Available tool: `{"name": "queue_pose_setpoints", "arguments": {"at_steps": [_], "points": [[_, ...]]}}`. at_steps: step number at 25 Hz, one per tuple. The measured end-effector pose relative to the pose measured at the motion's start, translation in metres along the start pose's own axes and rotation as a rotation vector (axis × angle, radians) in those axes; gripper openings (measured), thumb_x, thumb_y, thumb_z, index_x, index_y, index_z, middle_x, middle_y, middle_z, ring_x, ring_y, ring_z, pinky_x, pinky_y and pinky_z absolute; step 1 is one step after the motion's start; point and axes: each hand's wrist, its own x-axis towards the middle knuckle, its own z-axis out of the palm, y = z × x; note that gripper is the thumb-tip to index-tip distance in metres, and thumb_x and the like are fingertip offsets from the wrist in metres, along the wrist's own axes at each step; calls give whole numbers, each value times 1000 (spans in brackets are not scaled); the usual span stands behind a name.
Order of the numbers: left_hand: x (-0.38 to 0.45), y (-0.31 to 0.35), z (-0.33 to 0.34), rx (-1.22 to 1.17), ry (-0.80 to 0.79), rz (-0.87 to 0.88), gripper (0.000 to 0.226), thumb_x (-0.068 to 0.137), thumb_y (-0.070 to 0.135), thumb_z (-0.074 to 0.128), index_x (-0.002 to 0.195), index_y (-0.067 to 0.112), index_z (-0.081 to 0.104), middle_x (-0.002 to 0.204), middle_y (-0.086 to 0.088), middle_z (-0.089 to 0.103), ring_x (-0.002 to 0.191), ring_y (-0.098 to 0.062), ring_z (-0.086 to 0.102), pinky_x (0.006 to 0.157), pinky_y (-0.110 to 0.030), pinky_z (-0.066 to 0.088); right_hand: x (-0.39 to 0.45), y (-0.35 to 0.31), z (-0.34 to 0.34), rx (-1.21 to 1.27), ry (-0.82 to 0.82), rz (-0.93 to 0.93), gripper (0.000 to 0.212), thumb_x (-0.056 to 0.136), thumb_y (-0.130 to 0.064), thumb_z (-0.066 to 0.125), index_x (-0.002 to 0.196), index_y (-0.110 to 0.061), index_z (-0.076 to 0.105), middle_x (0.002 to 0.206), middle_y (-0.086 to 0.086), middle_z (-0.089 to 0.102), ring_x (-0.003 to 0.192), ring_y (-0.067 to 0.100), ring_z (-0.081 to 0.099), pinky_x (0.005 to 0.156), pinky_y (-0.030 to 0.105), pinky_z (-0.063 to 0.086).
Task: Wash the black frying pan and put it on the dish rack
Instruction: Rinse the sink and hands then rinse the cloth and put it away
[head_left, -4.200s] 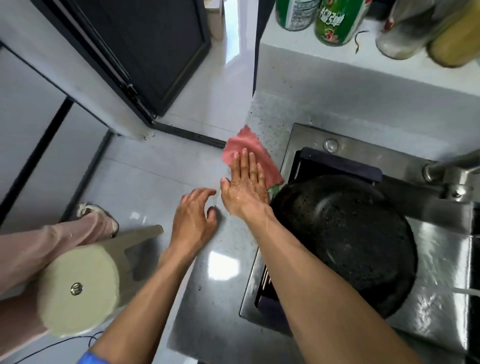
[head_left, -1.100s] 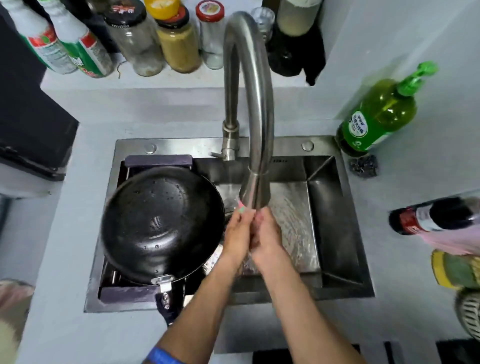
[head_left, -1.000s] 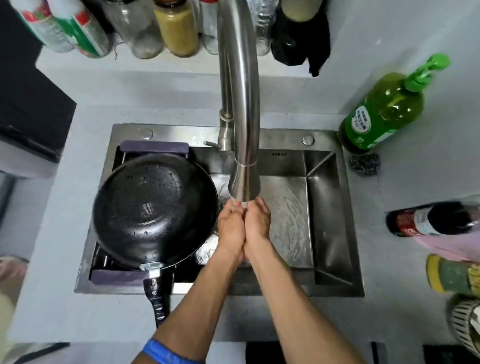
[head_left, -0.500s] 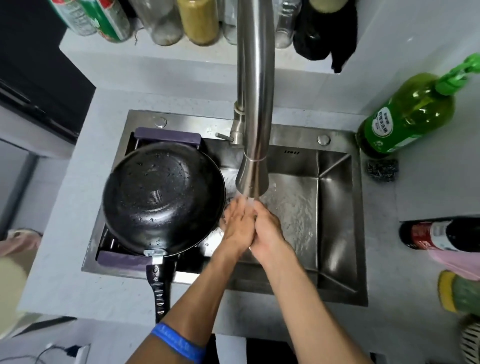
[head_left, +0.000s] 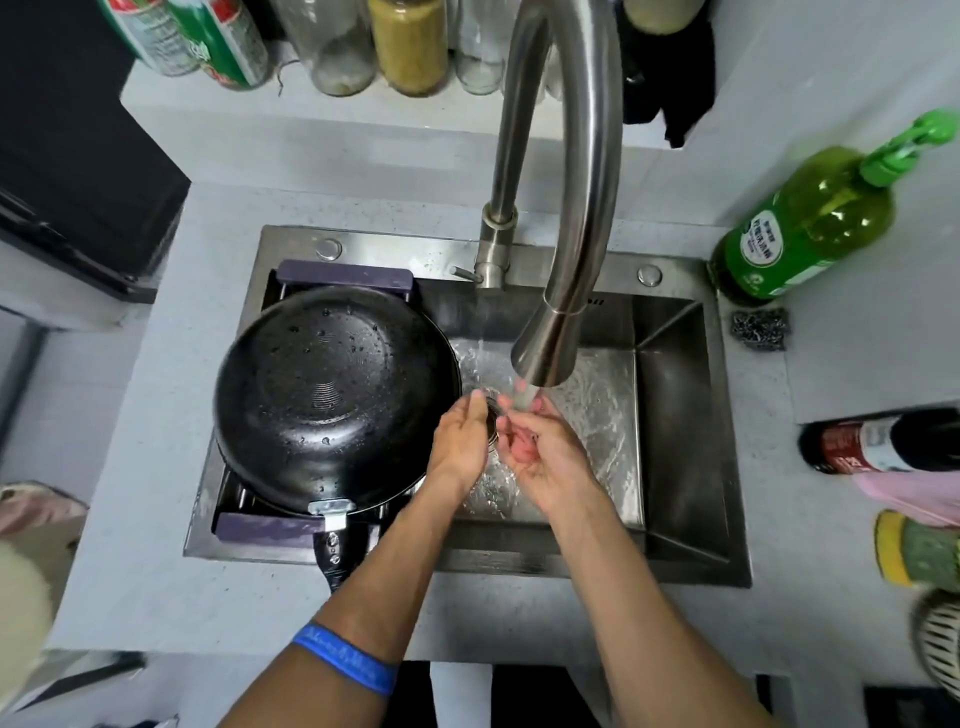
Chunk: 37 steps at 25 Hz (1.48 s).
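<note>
We rinse our open, empty left hand (head_left: 460, 439) and right hand (head_left: 537, 447) under the steel tap (head_left: 558, 208); the round black frying pan (head_left: 335, 397) sits at nine o'clock on the purple-ended dish rack (head_left: 345, 273). Splashing water could re-wet it.

Left hand (head_left: 462, 441), right hand (head_left: 540, 447) open, apart

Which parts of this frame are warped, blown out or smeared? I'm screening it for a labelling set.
Head view: wide-angle bending bows the faucet and tilts the green soap bottle outward; glare whitens the wet sink floor beside the stream; the frying pan shows soft highlights and sharp droplets; left hand and right hand are slightly smeared; edge objects are blurred.
</note>
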Motion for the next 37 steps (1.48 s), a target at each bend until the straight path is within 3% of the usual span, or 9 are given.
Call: {"name": "queue_pose_setpoints", "arguments": {"at_steps": [6,10,19,23,25,27,30,34,37], "points": [[-15,15,11,-557,-129,-80,43,103,39,39,108,10,70,101,-8,74,95,-18,70,89,-31,54,9,14,11,96,85,-68,24,89,8,55,91,-4,76,81,12,67,53,12,55,44,19,43],[-25,17,21,-856,-118,-287,40,103,40,38,96,11,66,64,-1,61,47,-10,52,42,-21,42,3,21,13,42,237,-115,13,95,-5,60,92,0,73,62,6,61,35,6,40,29,18,26],[-46,-10,30,-594,-222,-316,24,98,22,48,90,19,70,74,0,63,65,-12,52,56,-25,41,1,29,-5,-46,391,-74,40,97,-25,55,58,-18,49,47,-1,41,32,11,31,34,21,24],[-56,-11,25,-519,-315,-194,27,96,29,53,121,23,59,95,1,72,81,-11,65,70,-24,50,-23,17,-33,-271,178,-117,41,97,-50,54,94,-15,73,89,7,75,73,16,68,73,36,60],[-55,-9,18,-477,-395,-89,42,87,30,67,128,26,57,106,6,72,100,-12,66,87,-30,49,-38,6,-45,-546,79,-186,46,97,-62,35,109,-36,71,108,-9,73,99,5,66,94,31,51],[-57,-4,21,-378,-437,-37,49,82,9,74,125,25,58,90,7,71,88,-11,67,78,-27,53,-53,-6,-60,-631,95,-252,43,104,-54,25,114,-39,64,110,-12,72,95,-4,65,83,17,52],[-68,9,39,-300,-507,-21,52,77,-3,75,123,17,61,84,-2,64,73,-11,64,67,-21,54,-63,-20,-92,-623,165,-316,48,99,-65,27,117,-45,66,121,1,72,108,15,69,94,40,57],[-81,16,71,-143,-659,138,85,60,13,90,134,32,52,112,4,66,101,-13,66,87,-24,53,-76,-34,-123,-427,111,-249,56,90,-71,29,112,-39,69,112,7,75,104,26,72,88,48,58],[-92,24,105,-148,-467,202,34,76,-3,77,104,15,68,99,-2,73,93,-22,68,79,-29,56,-87,-58,-146,-403,-39,-274,44,90,-53,50,130,-35,56,124,1,71,104,27,72,84,47,59]]}}
